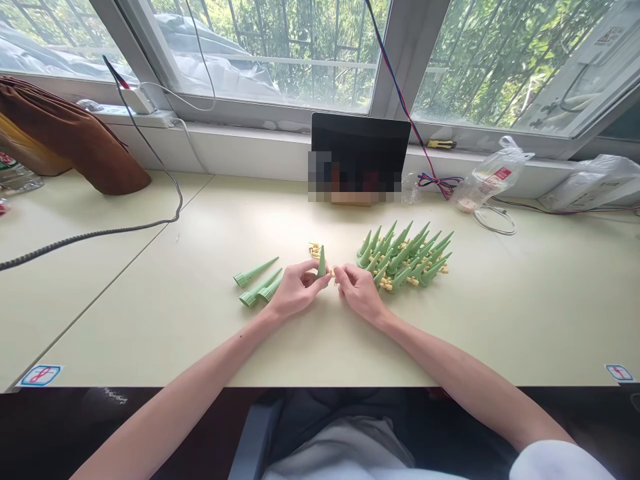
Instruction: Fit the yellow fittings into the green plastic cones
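Note:
Pinched in my left hand (296,288) is a green plastic plant-watering spike (322,261), its tip pointing up. My right hand (361,292) has its fingers closed on a small yellow valve (332,273) at the side of that spike; the fingers partly cover it, so I cannot tell if it is seated. Left of my left hand lie a few loose green spikes (256,272), partly hidden by it. A few small yellow valves (315,250) lie just beyond the held spike. Right of my right hand stands a cluster of green spikes with yellow valves (405,257).
A tablet or screen (361,143) leans at the sill, partly blurred. A black cable (100,231) crosses the table at left, near a brown bag (107,160). Plastic-wrapped items (493,177), coiled wires (440,182) and a white cable (497,223) lie at back right.

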`<state>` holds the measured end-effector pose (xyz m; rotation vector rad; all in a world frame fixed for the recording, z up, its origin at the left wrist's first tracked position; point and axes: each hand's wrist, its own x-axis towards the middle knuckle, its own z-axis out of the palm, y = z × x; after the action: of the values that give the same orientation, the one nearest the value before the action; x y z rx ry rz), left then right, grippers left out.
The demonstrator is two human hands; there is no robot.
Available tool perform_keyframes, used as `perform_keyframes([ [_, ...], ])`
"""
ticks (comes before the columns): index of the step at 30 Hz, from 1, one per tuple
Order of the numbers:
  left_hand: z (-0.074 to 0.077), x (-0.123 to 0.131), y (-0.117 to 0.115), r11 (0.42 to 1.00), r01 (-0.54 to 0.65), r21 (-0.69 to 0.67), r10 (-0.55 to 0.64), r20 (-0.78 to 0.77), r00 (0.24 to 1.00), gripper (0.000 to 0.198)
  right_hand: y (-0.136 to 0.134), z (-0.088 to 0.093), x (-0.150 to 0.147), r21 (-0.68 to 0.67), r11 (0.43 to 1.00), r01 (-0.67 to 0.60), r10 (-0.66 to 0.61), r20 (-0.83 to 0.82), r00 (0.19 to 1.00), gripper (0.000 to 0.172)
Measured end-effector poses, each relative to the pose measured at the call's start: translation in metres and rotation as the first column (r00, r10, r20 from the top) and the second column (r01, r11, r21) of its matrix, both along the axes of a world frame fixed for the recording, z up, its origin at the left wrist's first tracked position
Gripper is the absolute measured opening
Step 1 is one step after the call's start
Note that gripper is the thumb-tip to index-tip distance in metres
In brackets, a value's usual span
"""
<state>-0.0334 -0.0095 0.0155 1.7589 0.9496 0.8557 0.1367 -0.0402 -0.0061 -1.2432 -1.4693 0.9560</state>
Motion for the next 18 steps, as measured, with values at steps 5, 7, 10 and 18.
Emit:
perform_keyframes([
  [5, -0.0009, -0.0005, 0.0, 1.0, 0.008, 0.013, -0.007, -0.025, 1.0, 0.027, 0.0007, 0.0004, -0.0007, 0.032, 0.999, 0.01, -0.011, 0.043, 0.999, 0.056],
  [7, -0.0013, -0.0004, -0.0003, 1.0, 0.009, 0.01, -0.009, -0.017, 1.0, 0.028, 0.0008, 0.0003, -0.0008, 0.033, 0.999, 0.009, -0.011, 0.044, 0.999, 0.059],
  [10, -0.0016, 0.0, -0.0006, 1.0, 0.01, 0.009, -0.01, 0.003, 1.0, 0.029, 0.0008, -0.0007, -0.0007, 0.028, 1.0, 0.011, -0.012, 0.035, 0.999, 0.061],
  [18, -0.0025, 0.0006, -0.0005, 1.0, -0.022, -0.012, 0.023, 0.045, 0.999, 0.028, -0.0002, -0.0009, -0.0005, 0.026, 1.0, 0.0, -0.001, 0.035, 0.999, 0.06],
])
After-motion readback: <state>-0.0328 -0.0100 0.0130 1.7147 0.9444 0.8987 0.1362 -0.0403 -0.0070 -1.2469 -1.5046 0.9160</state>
